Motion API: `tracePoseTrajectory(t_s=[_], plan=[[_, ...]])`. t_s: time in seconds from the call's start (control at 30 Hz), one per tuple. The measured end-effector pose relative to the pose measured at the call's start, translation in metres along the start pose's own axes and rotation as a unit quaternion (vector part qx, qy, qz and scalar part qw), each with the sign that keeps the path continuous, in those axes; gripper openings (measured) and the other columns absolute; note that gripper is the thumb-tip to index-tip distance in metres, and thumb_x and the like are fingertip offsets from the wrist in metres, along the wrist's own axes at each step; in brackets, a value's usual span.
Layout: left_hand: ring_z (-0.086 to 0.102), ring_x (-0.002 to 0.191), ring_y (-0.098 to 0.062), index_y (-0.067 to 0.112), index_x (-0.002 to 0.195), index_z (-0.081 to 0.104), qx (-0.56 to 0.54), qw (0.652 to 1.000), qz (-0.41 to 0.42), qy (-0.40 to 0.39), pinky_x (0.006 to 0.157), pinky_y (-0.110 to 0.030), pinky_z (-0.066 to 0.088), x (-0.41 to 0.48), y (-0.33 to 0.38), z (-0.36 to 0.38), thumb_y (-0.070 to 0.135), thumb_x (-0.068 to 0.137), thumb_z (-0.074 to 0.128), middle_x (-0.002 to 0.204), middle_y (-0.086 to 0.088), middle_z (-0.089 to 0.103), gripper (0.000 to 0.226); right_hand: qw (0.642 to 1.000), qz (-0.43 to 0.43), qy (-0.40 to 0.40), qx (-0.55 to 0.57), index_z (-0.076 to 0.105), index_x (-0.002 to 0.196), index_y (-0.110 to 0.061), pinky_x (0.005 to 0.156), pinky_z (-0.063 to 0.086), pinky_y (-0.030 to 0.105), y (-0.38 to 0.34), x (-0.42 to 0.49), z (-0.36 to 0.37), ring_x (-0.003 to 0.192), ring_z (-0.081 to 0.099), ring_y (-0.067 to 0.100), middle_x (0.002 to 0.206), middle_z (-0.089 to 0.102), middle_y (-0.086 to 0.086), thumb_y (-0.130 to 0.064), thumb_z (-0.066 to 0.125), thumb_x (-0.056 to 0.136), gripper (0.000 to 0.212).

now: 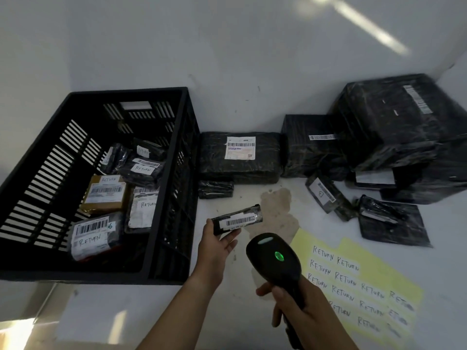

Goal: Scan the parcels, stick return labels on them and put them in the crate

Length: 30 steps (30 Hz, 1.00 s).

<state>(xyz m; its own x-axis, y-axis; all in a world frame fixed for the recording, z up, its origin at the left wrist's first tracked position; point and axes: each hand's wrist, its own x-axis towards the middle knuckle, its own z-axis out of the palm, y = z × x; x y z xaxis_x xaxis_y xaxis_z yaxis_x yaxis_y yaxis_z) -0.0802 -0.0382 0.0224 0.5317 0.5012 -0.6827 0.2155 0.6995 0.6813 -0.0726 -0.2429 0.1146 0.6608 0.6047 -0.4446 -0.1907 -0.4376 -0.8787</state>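
My left hand [214, 245] holds a small black-wrapped parcel [237, 219] above the table, its white barcode strip facing up. Just right of it, my right hand [293, 306] grips the handle of a black barcode scanner [275, 261]. The scanner's head points toward the parcel and a green light glows on top. The black slatted crate [174, 198] stands at the left and holds several parcels marked RETURN. A yellow sheet of handwritten RETURN labels [358, 286] lies flat at the lower right.
Unlabelled black-wrapped parcels lie along the white wall: a flat one with a shipping label [240, 157], a tiny one [216, 189] in front of it, and a big stack [394, 137] at the right with smaller packets [394, 223] before it. A brown stain [278, 210] marks the tabletop.
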Motion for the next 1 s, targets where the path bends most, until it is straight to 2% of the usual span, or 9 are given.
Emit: tracePoseTrajectory(t_s=[0.27, 0.43, 0.6, 0.7, 0.77, 0.83, 0.9, 0.93, 1.0], plan=[[0.072, 0.107, -0.02, 0.014, 0.134, 0.059, -0.002, 1.0, -0.001, -0.009, 0.103, -0.039, 0.049, -0.002, -0.003, 0.008, 0.045, 0.108, 0.033, 0.125, -0.009, 0.071, 0.048, 0.999, -0.03, -0.011, 0.009, 0.067, 0.109, -0.018, 0.059, 0.043, 0.01, -0.003, -0.002, -0.005, 0.057, 0.064, 0.002, 0.074, 0.073, -0.018, -0.047, 0.053, 0.082, 0.042], [0.073, 0.106, -0.021, 0.016, 0.127, 0.062, 0.004, 1.0, 0.018, -0.002, 0.103, -0.042, 0.049, -0.006, -0.006, 0.012, 0.043, 0.11, 0.028, 0.115, -0.002, 0.075, 0.046, 0.999, -0.032, -0.015, 0.018, 0.067, 0.109, -0.016, 0.057, 0.041, 0.009, -0.002, -0.005, -0.01, 0.054, 0.062, -0.001, 0.075, 0.074, -0.014, -0.046, 0.053, 0.082, 0.043], [0.073, 0.104, -0.02, 0.015, 0.132, 0.059, -0.004, 1.0, 0.017, 0.001, 0.1, -0.04, 0.05, -0.005, -0.006, 0.014, 0.044, 0.11, 0.026, 0.106, 0.002, 0.078, 0.049, 0.999, -0.032, -0.026, 0.006, 0.065, 0.113, -0.018, 0.061, 0.044, 0.009, -0.003, -0.008, -0.012, 0.059, 0.065, -0.001, 0.076, 0.072, -0.022, -0.048, 0.049, 0.083, 0.045], [0.073, 0.103, -0.019, 0.016, 0.131, 0.059, -0.005, 1.0, 0.017, -0.002, 0.097, -0.039, 0.05, -0.005, -0.006, 0.015, 0.044, 0.11, 0.026, 0.104, 0.003, 0.078, 0.048, 0.999, -0.036, -0.03, -0.01, 0.065, 0.112, -0.019, 0.065, 0.044, 0.007, 0.0, -0.008, -0.014, 0.067, 0.067, -0.001, 0.076, 0.072, -0.023, -0.048, 0.049, 0.083, 0.045], [0.073, 0.104, -0.018, 0.017, 0.131, 0.059, -0.001, 1.0, 0.017, -0.002, 0.095, -0.038, 0.05, -0.006, -0.006, 0.015, 0.045, 0.11, 0.025, 0.107, 0.003, 0.077, 0.048, 0.999, -0.038, -0.024, -0.009, 0.065, 0.111, -0.018, 0.062, 0.043, 0.007, 0.0, -0.009, -0.013, 0.061, 0.065, -0.003, 0.074, 0.071, -0.023, -0.047, 0.049, 0.083, 0.043], [0.072, 0.105, -0.018, 0.018, 0.13, 0.06, 0.004, 1.0, 0.018, 0.003, 0.088, -0.036, 0.05, -0.008, -0.004, 0.015, 0.045, 0.11, 0.026, 0.114, 0.0, 0.075, 0.048, 0.999, -0.033, 0.007, 0.005, 0.063, 0.106, -0.016, 0.058, 0.043, 0.009, 0.004, -0.005, -0.011, 0.056, 0.061, -0.002, 0.071, 0.071, -0.016, -0.049, 0.051, 0.088, 0.039], [0.072, 0.104, -0.018, 0.018, 0.128, 0.061, 0.004, 1.0, 0.019, 0.015, 0.083, -0.034, 0.049, -0.01, -0.003, 0.013, 0.043, 0.109, 0.03, 0.12, -0.002, 0.072, 0.044, 0.998, -0.015, 0.054, 0.023, 0.057, 0.108, -0.023, 0.054, 0.045, 0.015, 0.014, 0.007, -0.012, 0.055, 0.06, 0.003, 0.07, 0.068, -0.006, -0.049, 0.056, 0.094, 0.029], [0.072, 0.103, -0.018, 0.018, 0.128, 0.06, 0.004, 0.999, 0.023, 0.021, 0.083, -0.034, 0.049, -0.011, -0.004, 0.011, 0.04, 0.109, 0.034, 0.122, -0.004, 0.071, 0.04, 0.998, 0.001, 0.063, 0.02, 0.051, 0.113, -0.028, 0.053, 0.046, 0.018, 0.022, 0.018, -0.015, 0.057, 0.06, 0.005, 0.072, 0.066, -0.003, -0.043, 0.057, 0.096, 0.023], [0.073, 0.102, -0.018, 0.017, 0.127, 0.057, 0.014, 0.999, 0.037, 0.036, 0.085, -0.034, 0.05, -0.012, -0.005, 0.005, 0.03, 0.107, 0.041, 0.125, -0.006, 0.069, 0.029, 0.998, 0.023, 0.048, -0.023, 0.038, 0.124, -0.028, 0.055, 0.048, 0.021, 0.04, 0.048, -0.021, 0.066, 0.057, 0.012, 0.087, 0.057, 0.003, -0.026, 0.058, 0.099, 0.032]])
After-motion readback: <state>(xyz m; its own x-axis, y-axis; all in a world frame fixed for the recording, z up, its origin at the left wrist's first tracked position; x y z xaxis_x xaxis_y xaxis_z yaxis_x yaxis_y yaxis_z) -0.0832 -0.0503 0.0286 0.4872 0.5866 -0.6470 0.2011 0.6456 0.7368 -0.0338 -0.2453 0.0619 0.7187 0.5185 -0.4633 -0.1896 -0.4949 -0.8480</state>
